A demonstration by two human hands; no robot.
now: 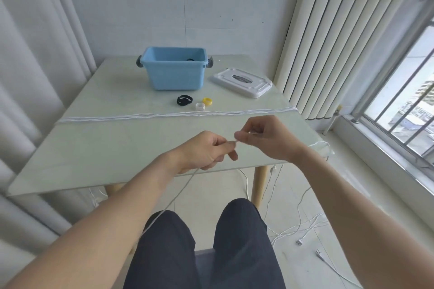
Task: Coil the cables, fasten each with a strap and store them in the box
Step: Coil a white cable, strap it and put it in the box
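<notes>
**Starting a coil on the thin white cable**

I pinch one thin white cable (175,197) between both hands at the centre of the frame, above the near edge of the table (98,148). My left hand (206,151) grips it with curled fingers; my right hand (263,138) nips its end between thumb and forefinger, just beside the left.

To do this well, I judge I should keep the left hand as the anchor, feed even loops with the right, and let the slack run up freely so it does not kink.

The cable's long axis runs diagonally, from my hands down toward the lower left, passing over my left thigh; where it ends I cannot tell. A bundle of white cables (178,115) lies straight across the table, left to right. More white cables (303,225) trail on the floor at lower right.

Three straps, black (184,100), white (200,106) and yellow (207,101), sit in the middle, in front of the blue box (173,75). Its white lid (242,82) lies to the right.
</notes>
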